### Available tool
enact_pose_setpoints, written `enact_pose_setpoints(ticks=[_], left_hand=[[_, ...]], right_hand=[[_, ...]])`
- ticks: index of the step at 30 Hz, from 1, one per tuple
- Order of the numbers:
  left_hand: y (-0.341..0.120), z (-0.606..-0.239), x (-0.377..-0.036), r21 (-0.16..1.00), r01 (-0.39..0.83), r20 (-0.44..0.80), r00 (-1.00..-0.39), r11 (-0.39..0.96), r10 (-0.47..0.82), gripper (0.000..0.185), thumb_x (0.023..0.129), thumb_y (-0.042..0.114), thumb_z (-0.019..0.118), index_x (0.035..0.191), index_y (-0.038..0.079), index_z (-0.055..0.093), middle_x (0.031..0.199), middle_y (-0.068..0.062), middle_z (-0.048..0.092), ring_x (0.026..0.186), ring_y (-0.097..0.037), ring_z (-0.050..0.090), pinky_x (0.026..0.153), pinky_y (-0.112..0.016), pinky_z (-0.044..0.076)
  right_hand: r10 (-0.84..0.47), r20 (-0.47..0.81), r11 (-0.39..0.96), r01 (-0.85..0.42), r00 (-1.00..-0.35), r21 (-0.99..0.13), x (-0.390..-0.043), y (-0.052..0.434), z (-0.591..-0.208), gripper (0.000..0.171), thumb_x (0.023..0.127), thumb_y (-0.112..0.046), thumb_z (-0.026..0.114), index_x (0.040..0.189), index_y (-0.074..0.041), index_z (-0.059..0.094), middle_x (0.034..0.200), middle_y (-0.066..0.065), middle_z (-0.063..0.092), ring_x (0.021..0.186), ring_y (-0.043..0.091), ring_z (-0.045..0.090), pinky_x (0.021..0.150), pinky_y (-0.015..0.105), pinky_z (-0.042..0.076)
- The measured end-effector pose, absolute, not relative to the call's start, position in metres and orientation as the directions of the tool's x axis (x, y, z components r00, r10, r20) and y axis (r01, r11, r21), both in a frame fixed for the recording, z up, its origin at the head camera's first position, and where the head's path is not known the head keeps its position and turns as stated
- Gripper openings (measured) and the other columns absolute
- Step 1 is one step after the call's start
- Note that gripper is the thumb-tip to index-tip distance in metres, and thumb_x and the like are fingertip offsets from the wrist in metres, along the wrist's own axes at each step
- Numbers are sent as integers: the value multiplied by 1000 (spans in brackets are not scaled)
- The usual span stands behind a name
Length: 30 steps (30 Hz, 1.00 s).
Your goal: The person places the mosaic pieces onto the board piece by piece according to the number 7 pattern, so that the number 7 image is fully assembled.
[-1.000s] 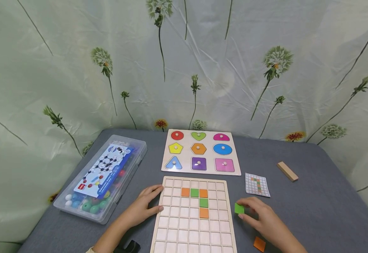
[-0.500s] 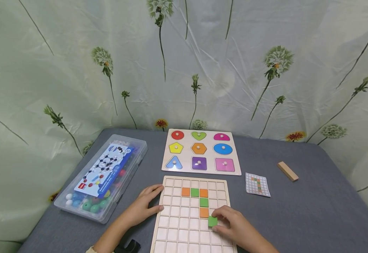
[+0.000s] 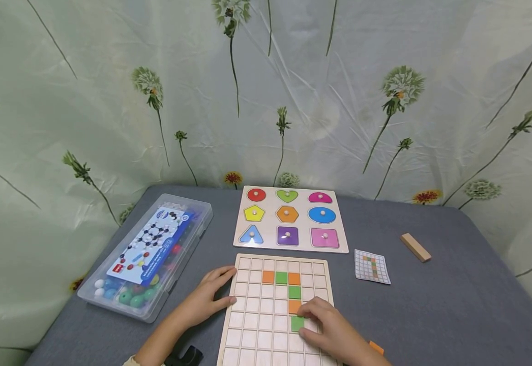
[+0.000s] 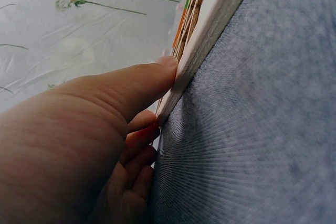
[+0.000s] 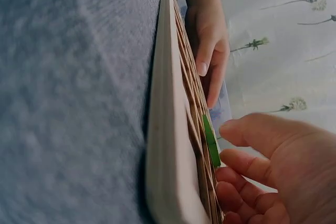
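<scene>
My left hand (image 3: 211, 292) rests at the left side of a wooden grid board (image 3: 243, 323), thumb and fingers on its edge. In the left wrist view, the thumb (image 4: 149, 74) lies against the board's rim. My right hand (image 3: 327, 325) is over the right part of the board, its thumb and index fingertips right at a green square tile (image 3: 297, 324). That tile lies flat in a cell below an orange tile (image 3: 294, 306). Seen from the right wrist, the fingertips (image 5: 227, 129) hover close over the green tile (image 5: 211, 140), spread apart. More orange and green tiles sit above it in the grid.
A small pattern card (image 3: 372, 267) and a wooden block (image 3: 415, 248) lie to the right. Behind the board is a knobbed shape puzzle (image 3: 291, 245). A clear plastic case (image 3: 156, 300) of coloured balls stands left. One loose orange tile (image 3: 376, 347) is partly hidden behind the right forearm.
My right hand has carried the green tile left from beside the board and laid it in the cell below the lowest orange tile. The left hand has stayed put.
</scene>
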State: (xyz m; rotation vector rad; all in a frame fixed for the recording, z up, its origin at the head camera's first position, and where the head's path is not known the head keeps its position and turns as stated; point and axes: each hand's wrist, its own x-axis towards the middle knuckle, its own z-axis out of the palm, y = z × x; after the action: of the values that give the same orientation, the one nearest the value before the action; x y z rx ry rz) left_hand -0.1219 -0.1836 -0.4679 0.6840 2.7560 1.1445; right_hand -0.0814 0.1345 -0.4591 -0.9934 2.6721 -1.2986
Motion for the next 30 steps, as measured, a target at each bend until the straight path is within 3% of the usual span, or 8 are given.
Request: enact_pose_setpoints(ticks=[5, 13, 19, 26, 30], left_hand=[[-184, -467, -123, 693, 362, 81, -898, 624, 431, 67, 84, 38, 62, 138, 6, 37, 138, -10, 34, 126, -32, 25, 94, -53, 28], [-184, -467, -122, 702, 347, 68, -902, 622, 426, 68, 83, 39, 61, 138, 6, 36, 138, -10, 34, 127, -33, 24, 94, -54, 28], [-184, -467, -122, 706, 350, 69, -899, 616, 432, 68, 84, 39, 61, 138, 6, 37, 138, -10, 33, 127, -32, 24, 94, -53, 28], [-184, -469, -122, 704, 357, 78, -899, 615, 432, 67, 84, 38, 61, 138, 6, 37, 137, -10, 34, 127, -32, 25, 94, -53, 28], [-184, -469, -122, 703, 348, 69, -902, 621, 427, 68, 84, 39, 61, 138, 6, 36, 138, -10, 34, 127, -33, 24, 94, -54, 27]], right_hand=[[-550, 266, 450, -550, -791, -703, -82, 136, -458, 17, 80, -13, 68, 95, -17, 61, 94, -11, 53, 80, 5, 48, 70, 23, 43], [-593, 243, 461, -571, -767, -679, -82, 136, -455, 17, 82, -19, 67, 98, -17, 61, 96, -10, 52, 85, 5, 48, 74, 24, 43], [-629, 77, 460, -450, -773, -765, -81, 149, -438, 35, 85, -32, 61, 115, -16, 54, 110, -4, 51, 92, 9, 48, 78, 27, 43], [-591, 99, 509, -465, -801, -725, -73, 177, -421, 44, 85, -31, 62, 122, -11, 50, 115, 1, 48, 97, 15, 50, 78, 30, 45], [-552, 41, 553, -402, -833, -730, -66, 196, -421, 48, 83, -35, 63, 121, -8, 50, 114, 4, 49, 101, 16, 51, 80, 30, 45]])
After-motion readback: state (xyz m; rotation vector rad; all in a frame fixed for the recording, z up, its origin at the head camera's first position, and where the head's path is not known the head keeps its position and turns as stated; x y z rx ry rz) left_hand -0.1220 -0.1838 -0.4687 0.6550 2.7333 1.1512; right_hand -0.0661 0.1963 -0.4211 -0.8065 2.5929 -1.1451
